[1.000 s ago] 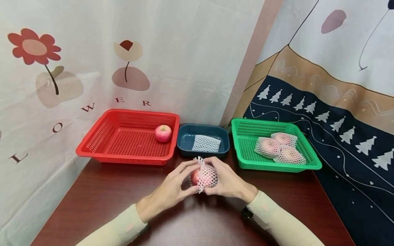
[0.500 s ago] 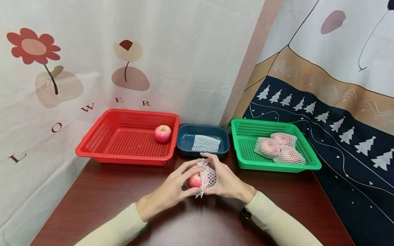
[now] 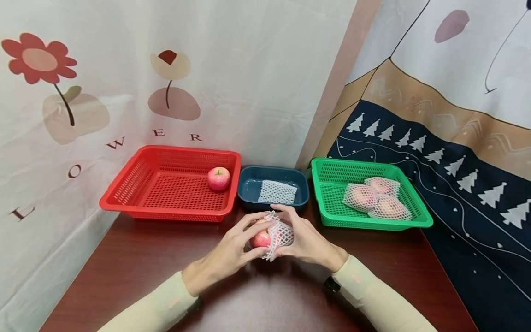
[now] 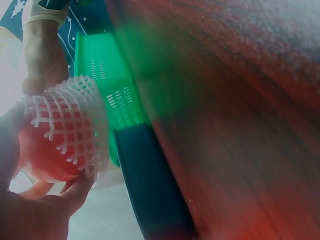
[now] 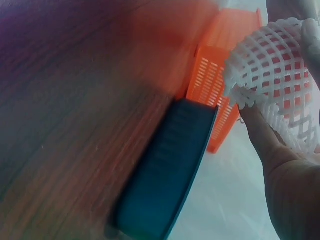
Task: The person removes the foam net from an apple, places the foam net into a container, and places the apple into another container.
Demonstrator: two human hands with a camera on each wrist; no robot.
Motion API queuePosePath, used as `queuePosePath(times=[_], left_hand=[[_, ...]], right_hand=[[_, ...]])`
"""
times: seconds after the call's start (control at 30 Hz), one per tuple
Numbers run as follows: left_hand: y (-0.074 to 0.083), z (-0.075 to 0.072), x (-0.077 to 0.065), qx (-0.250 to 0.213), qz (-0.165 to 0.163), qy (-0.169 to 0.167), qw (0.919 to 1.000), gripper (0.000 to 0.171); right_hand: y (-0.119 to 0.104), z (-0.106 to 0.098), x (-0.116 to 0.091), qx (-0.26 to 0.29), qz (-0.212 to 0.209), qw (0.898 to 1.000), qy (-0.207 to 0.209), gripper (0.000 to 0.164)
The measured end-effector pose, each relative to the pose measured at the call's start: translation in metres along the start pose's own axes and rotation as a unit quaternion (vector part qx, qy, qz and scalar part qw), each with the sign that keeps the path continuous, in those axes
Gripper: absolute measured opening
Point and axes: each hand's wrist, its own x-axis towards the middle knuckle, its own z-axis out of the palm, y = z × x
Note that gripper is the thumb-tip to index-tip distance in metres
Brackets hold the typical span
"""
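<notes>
Between both hands, above the front of the table, is a red apple (image 3: 260, 239) partly covered by a white foam net sleeve (image 3: 282, 234). My left hand (image 3: 230, 249) grips the apple's bare left side, fingers over the top and thumb below. On the other side my right hand (image 3: 309, 242) holds the netted part between thumb and fingers. In the left wrist view the net's (image 4: 70, 125) frayed open edge lies around the apple, whose red skin (image 4: 45, 155) shows outside it. The right wrist view shows the net (image 5: 280, 75) over most of the apple.
A red basket (image 3: 166, 214) at the back left contains one bare apple (image 3: 218, 179). The dark blue tray (image 3: 244, 200) in the middle holds a flat foam net (image 3: 277, 192). At right, a green basket (image 3: 327, 203) holds several netted apples (image 3: 390, 207). All stand on a brown table (image 3: 265, 299).
The net's edge has shifted rightward over the apple, baring more red skin on the left. My right fingers have spread and lifted slightly. Both hands remain around the apple.
</notes>
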Motion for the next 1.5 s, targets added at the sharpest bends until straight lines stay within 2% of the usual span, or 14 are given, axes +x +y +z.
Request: queuePosePath(times=[0.1,0.2,0.4,0.5,0.6,0.73,0.93,1.07,1.23,1.37,1.5], left_hand=[[-0.001,-0.002,0.0,-0.001,-0.001,-0.001,1.0,0.07],[-0.003,-0.004,-0.001,0.003,0.001,0.001,1.0,0.07],[-0.005,-0.008,-0.004,0.002,-0.007,0.0,1.0,0.072],[-0.005,-0.009,-0.006,0.0,-0.015,-0.006,0.9999,0.072],[-0.006,-0.008,-0.007,0.004,-0.01,-0.008,0.9999,0.073],[-0.006,-0.009,-0.006,0.005,-0.007,-0.008,0.9999,0.075],[-0.005,-0.012,-0.003,-0.01,-0.013,-0.016,0.9997,0.078],[-0.004,-0.015,-0.002,-0.014,-0.023,-0.024,0.9994,0.081],[-0.003,-0.017,0.0,-0.016,-0.018,-0.025,0.9994,0.08],[-0.001,-0.017,0.001,-0.018,-0.02,-0.029,0.9992,0.078],[0.001,-0.017,0.002,-0.018,-0.022,-0.029,0.9992,0.078]], right_hand=[[0.0,-0.004,0.0,-0.005,-0.005,1.0,0.002,0.12],[0.0,-0.008,0.0,-0.005,-0.011,1.0,0.012,0.109],[0.003,-0.014,0.003,-0.007,-0.039,0.998,0.052,0.055],[0.005,-0.015,0.005,-0.037,-0.058,0.995,0.073,0.04],[0.004,-0.017,0.006,-0.062,-0.068,0.992,0.085,0.038],[0.001,-0.021,0.007,-0.074,-0.057,0.992,0.087,0.04],[-0.005,-0.025,0.008,-0.071,-0.038,0.993,0.082,0.039],[-0.006,-0.027,0.009,-0.07,-0.024,0.995,0.064,0.039],[-0.007,-0.03,0.007,-0.064,-0.001,0.997,0.044,0.039],[-0.006,-0.033,0.005,-0.069,0.009,0.997,0.045,0.034],[-0.006,-0.036,0.003,-0.056,0.037,0.997,0.04,0.027]])
